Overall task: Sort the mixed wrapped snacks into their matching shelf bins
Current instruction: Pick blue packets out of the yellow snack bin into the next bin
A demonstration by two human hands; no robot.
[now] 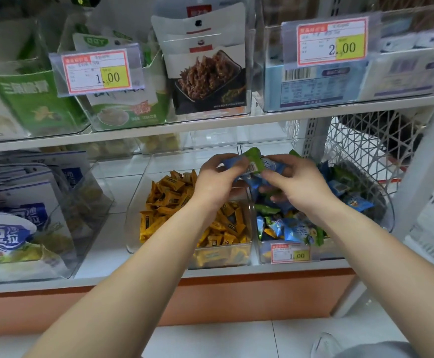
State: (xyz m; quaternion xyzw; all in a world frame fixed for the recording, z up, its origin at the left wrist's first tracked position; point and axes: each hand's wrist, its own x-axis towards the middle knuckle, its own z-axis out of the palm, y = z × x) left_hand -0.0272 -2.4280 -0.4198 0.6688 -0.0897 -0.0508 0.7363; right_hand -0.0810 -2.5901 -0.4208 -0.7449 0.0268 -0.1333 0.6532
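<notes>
2 bare hands met over the lower shelf (102,254) of a shop rack, sharing a small bunch of wrapped snacks (255,164) in blue and green, 1 green wrapper showing a barcode. The left hand (217,182) had its grip curled around the blue end of the bunch, fingers and thumb pinching it. The right hand (298,187) pinched the other end between thumb and fingers. The bunch was held in the air above the line where 2 clear bins stood side by side. The yellow-snack bin (136,202), under the left hand, was filled with yellow wrapped snacks (169,200). The mixed bin (325,251), under the right hand, carried blue and green snacks (290,229), with some yellow among them, and a price tag (290,253) reading 1.00 on its front. A clear bin of blue and white pouches (12,228) sat further left on the same shelf. A white wire basket (365,140) stood just right of the mixed bin. On the upper shelf, bins bore tags marked 1.00 (98,72) and 2.00 (332,42), with a dark snack pack (208,78) between them.
</notes>
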